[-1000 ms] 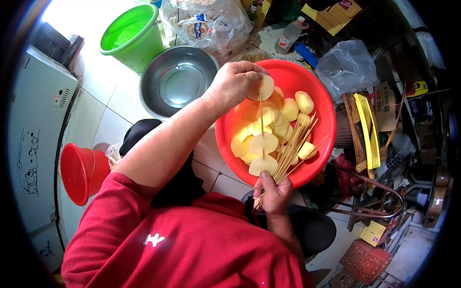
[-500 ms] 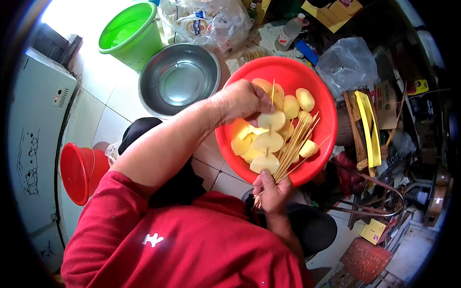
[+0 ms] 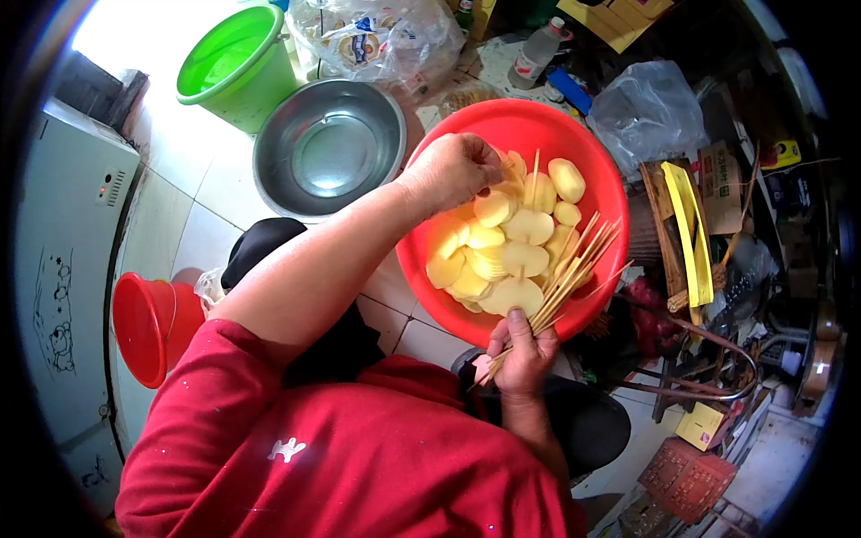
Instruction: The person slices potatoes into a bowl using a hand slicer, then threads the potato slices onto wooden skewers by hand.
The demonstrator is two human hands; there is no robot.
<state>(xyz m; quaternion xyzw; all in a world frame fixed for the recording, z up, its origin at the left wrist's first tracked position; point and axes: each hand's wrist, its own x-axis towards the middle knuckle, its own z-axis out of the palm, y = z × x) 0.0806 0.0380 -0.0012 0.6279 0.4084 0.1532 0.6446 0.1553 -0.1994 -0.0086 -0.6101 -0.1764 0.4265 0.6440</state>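
Note:
A bundle of thin wooden skewers [image 3: 574, 280] is gripped in my right hand [image 3: 525, 354] at the near rim of a red basin [image 3: 603, 179]. One skewer [image 3: 535, 166] carries three pale yellow potato slices [image 3: 524, 260], spaced apart, its tip pointing away from me. My left hand [image 3: 457, 170] hovers over the basin's left side with its fingers pinched together. Its fingertips are close to loose potato slices [image 3: 493, 208]; whether they hold one is hidden. Peeled potatoes [image 3: 566, 180] and more slices [image 3: 446, 269] lie in the basin.
A metal basin [image 3: 278, 170] and a green bucket [image 3: 260, 85] stand at the upper left, a red bucket [image 3: 139, 327] further left. Beyond are plastic bags [image 3: 386, 40] and a bottle [image 3: 536, 56]. A yellow strip [image 3: 689, 238] and a metal frame [image 3: 735, 377] are at right.
My left hand has let go of the topmost slice on the skewer and moved up and left, off the skewer. The skewer's tip now shows bare. My right hand has shifted slightly right.

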